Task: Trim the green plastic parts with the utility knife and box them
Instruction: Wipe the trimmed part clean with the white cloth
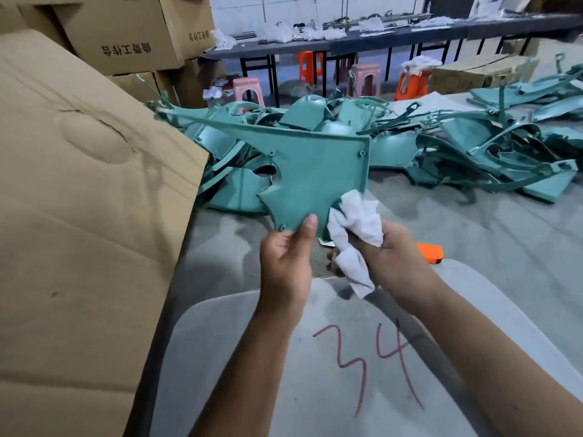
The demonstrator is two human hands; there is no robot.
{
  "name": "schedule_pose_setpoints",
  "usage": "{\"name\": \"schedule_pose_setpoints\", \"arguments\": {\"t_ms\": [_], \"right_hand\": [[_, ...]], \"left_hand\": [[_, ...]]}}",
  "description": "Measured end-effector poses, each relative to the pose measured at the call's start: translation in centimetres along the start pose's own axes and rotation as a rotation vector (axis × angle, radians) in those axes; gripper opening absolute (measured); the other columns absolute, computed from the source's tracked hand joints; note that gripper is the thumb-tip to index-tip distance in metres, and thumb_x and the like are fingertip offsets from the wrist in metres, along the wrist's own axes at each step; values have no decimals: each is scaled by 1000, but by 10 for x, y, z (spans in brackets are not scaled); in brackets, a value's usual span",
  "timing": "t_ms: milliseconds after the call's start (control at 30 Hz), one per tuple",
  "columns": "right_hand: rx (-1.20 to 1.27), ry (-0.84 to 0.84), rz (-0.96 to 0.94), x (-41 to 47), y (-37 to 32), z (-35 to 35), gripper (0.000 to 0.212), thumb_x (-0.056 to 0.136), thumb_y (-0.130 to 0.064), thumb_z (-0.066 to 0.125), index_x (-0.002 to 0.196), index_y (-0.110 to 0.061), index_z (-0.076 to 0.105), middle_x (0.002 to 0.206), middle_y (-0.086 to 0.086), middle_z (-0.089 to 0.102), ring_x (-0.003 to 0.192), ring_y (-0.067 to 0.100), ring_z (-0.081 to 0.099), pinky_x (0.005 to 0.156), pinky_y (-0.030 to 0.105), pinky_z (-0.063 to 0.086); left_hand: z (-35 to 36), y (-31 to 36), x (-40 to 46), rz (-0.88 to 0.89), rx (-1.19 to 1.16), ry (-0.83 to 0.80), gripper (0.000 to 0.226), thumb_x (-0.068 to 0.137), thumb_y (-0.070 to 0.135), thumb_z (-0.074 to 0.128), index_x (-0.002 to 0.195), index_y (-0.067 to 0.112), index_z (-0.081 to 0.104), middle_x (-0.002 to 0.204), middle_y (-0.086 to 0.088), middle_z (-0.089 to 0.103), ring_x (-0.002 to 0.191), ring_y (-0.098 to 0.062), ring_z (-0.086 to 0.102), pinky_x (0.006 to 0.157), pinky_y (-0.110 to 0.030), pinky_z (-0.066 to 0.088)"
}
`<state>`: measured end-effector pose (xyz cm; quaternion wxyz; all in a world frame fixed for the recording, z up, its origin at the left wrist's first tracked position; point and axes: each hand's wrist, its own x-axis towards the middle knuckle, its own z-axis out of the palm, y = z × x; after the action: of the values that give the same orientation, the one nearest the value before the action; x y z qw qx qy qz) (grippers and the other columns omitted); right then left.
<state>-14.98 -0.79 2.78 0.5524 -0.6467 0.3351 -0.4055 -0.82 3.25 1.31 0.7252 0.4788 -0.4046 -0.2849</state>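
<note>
The part (315, 171) I hold is teal green, my cloth (356, 222) white. The knife (430, 252) is orange. Red "34" (369, 364) marks the grey board (220, 357). The box (79, 216) is plain brown.

Green plastic part (312, 171): flat teal panel with raised rim, screw bosses and a long tapering arm reaching up-left; held upright above the floor, lower corner pinched; further green parts (457, 146) lie heaped on the floor behind it; orange utility knife (430, 252) lies on the floor, partly hidden.
</note>
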Motion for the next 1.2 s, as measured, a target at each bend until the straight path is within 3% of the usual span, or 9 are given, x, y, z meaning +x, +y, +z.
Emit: {"name": "schedule_pose_setpoints", "arguments": {"t_ms": [167,367,467,533,633,733,867,1067,1200], "right_hand": [[-270,294,-146,7,20,5,28,103,-11,54,76,-14,61,65,3,62,60,16,56,58,32,44],[346,481,-95,6,10,18,16,104,-11,57,92,-13,67,77,-8,68,75,9,63,72,31,52],[368,487,22,8,11,11,27,105,-45,53,111,-29,73,107,-15,77,104,6,72,96,37,54],[99,308,38,5,12,11,41,103,-55,44,96,-33,77,98,-13,79,94,6,74,84,32,56],[-50,140,-59,1,13,17,39,105,-31,50,69,-23,63,58,-8,61,51,8,55,53,27,44],[-79,81,-148,7,15,10,30,89,-10,53,64,-28,52,52,-17,43,48,2,34,47,19,32],[-310,213,-147,11,23,-5,24,83,-21,48,60,-20,53,51,-6,55,47,10,50,50,29,40],[-21,711,-163,24,24,-40,27,94,-4,48,86,-23,65,68,-7,61,59,18,51,55,43,45],[-85,631,-188,20,29,-35,50,96,3,54,132,-32,56,116,-1,71,95,27,67,81,52,58]], "left_hand": [[5,-4,-1,89,70,-60,16,101,20,61,104,21,76,107,3,78,106,-20,73,97,-42,57],[5,0,-6,140,146,93,40,101,27,62,68,4,60,65,13,60,61,-7,55,63,-20,46],[2,2,-5,166,224,97,49,102,26,60,61,19,32,53,16,30,52,-1,27,49,-18,26],[3,-1,-6,174,210,71,42,102,28,58,64,14,44,57,16,43,55,1,37,51,-18,35],[8,-6,-8,102,154,9,22,98,33,58,86,17,66,80,9,70,75,-1,63,68,-18,51],[5,-9,-5,30,78,-65,10,97,31,59,99,30,69,103,14,76,102,-5,70,84,-20,53],[-4,-10,3,21,93,-154,9,96,27,59,100,24,66,104,8,73,100,-8,66,89,-28,51],[-22,-8,10,-5,54,-205,18,97,24,58,111,24,69,116,2,75,115,-21,68,100,-39,52],[-17,-6,10,15,17,-115,13,96,30,61,96,38,72,101,9,71,94,-14,62,85,-29,51]]}}
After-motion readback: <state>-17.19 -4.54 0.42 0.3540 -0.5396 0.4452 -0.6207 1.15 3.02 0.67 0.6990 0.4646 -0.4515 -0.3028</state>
